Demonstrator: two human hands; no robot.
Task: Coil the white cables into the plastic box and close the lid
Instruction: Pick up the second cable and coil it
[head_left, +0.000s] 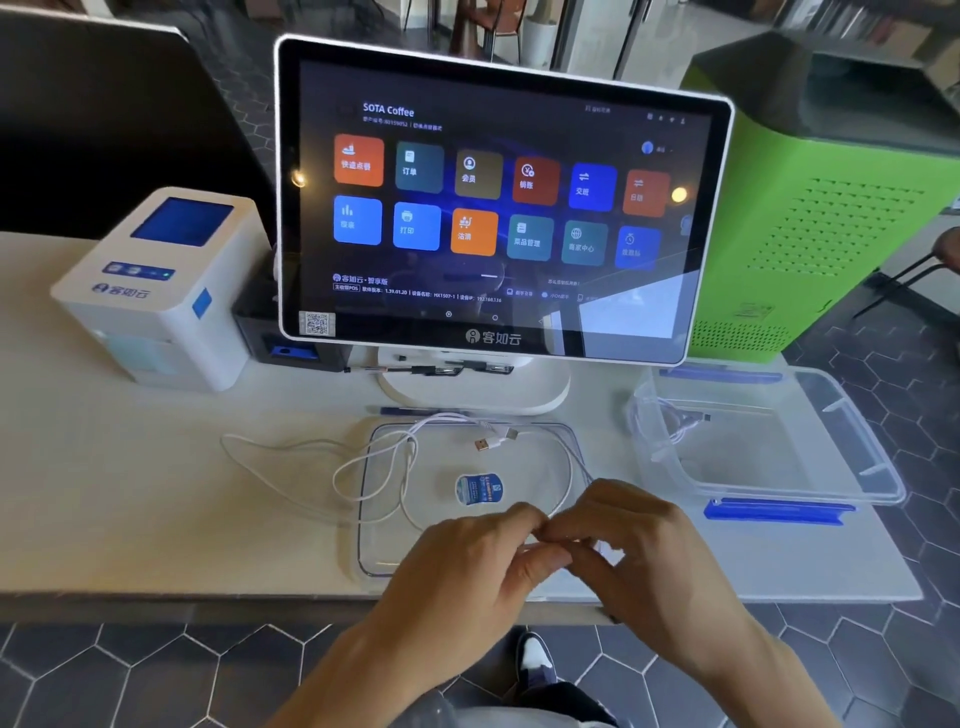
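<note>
1. Both hands meet at the near edge of the table. The left hand (467, 561) and right hand (634, 540) pinch one end of a white cable (363, 467) between thumb and fingertips, held close together, probably to start the first loop of a coil.
2. From the pinch the cable runs up past the right hand, along the far edge of the clear lid (540, 441), then sprawls in loose loops leftward onto the bare table (156, 519). Its USB plug (482, 445) lies free on the lid, well away from the fingers.
3. The lid lies flat directly in front of the person (round blue sticker at its middle), serving as a work surface while off the box.
4. The plastic box (852, 457) stands open to the right, apart from the hands, blue clip (779, 512) on its near side. A second white cable (670, 421) already sits inside, at its left end.
5. Judgement: the task looks about half done; this cable uncoiled, lid not yet on.
</note>
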